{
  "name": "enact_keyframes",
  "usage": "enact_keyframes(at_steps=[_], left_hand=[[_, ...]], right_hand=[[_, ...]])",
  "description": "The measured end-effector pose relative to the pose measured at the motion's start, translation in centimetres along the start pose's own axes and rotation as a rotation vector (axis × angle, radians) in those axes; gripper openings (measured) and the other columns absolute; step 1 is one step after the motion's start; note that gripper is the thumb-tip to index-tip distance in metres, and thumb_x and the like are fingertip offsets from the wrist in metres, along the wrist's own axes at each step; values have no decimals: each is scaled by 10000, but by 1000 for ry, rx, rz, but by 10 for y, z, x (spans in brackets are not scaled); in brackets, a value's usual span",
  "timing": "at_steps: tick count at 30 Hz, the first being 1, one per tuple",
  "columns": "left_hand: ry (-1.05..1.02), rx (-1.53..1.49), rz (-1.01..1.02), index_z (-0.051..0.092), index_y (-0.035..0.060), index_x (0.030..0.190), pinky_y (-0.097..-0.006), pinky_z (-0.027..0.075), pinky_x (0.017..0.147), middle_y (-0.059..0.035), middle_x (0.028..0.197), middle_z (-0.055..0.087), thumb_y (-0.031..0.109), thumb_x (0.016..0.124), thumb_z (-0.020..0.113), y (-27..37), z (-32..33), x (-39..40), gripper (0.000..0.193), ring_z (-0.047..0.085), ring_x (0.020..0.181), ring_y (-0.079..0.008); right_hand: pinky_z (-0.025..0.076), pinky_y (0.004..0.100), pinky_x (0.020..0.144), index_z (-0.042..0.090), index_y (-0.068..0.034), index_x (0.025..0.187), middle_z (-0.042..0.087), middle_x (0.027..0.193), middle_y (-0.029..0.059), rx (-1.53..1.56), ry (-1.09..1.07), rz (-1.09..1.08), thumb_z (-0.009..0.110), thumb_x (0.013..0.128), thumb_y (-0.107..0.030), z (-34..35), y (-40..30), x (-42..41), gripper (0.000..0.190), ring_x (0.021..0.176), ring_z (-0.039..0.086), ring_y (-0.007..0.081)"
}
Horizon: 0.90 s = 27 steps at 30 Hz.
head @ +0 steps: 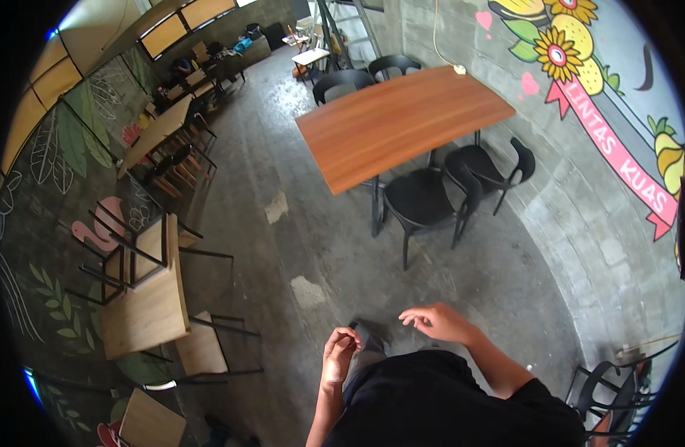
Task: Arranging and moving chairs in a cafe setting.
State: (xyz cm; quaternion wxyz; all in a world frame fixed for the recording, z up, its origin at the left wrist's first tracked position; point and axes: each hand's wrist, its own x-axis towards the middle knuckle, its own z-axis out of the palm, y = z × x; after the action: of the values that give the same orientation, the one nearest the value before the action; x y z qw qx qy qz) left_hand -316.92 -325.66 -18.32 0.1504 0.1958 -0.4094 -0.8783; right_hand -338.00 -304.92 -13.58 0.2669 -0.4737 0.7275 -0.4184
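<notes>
My left hand (341, 352) is raised in front of my body, its fingers loosely curled, and nothing shows in it. To its right, my right hand (438, 323) hovers over the floor with bent fingers slightly apart and no object in them. Both hands are clear of any furniture. Ahead stands a rectangular table with a reddish-brown wood top (404, 120). The black chair (420, 198) on its near side is the closest piece of furniture to my right hand. A second black chair (485, 165) sits beside it, towards the wall.
Two more black chairs (342, 84) stand behind the table. On its top lies a white power socket (459, 69) with a cable. At left, upturned black-legged furniture (147, 251) rests on a light wood table (147, 318). Black chairs (610, 391) crowd the lower right by the block wall (577, 240).
</notes>
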Motion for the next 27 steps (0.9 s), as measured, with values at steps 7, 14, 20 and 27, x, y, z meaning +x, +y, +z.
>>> enact_keyframes(at_steps=[7,14,20,27], left_hand=[[-356,253,-127,608,40,1134,-321,469,868,-68,1040,630,106,1020,516,110,-30,129,160,593,959,-171],[-725,352,-588,608,46,1111,-344,445,867,-70,994,617,185,999,559,69,4,231,185,567,921,-193],[-1267,529,-659,600,7,1089,-326,469,857,-79,999,631,70,1000,507,-5,123,181,143,583,901,-170],[-1607,531,-660,559,3,1101,-346,465,825,-124,981,603,86,1009,484,-96,216,31,146,579,894,-208]], right_hand=[[569,338,768,689,-125,1255,781,1002,65,58,247,161,625,920,-35,18,-27,77,353,839,738,244],[578,342,812,700,-126,1237,782,1012,66,242,733,532,621,928,-28,36,-50,2,334,900,748,239],[563,398,771,686,-118,1234,756,989,77,116,1099,571,554,894,22,82,-78,-99,391,872,727,262],[549,413,721,686,-78,1219,695,906,111,102,1328,688,493,830,89,164,-104,-253,466,733,685,270]])
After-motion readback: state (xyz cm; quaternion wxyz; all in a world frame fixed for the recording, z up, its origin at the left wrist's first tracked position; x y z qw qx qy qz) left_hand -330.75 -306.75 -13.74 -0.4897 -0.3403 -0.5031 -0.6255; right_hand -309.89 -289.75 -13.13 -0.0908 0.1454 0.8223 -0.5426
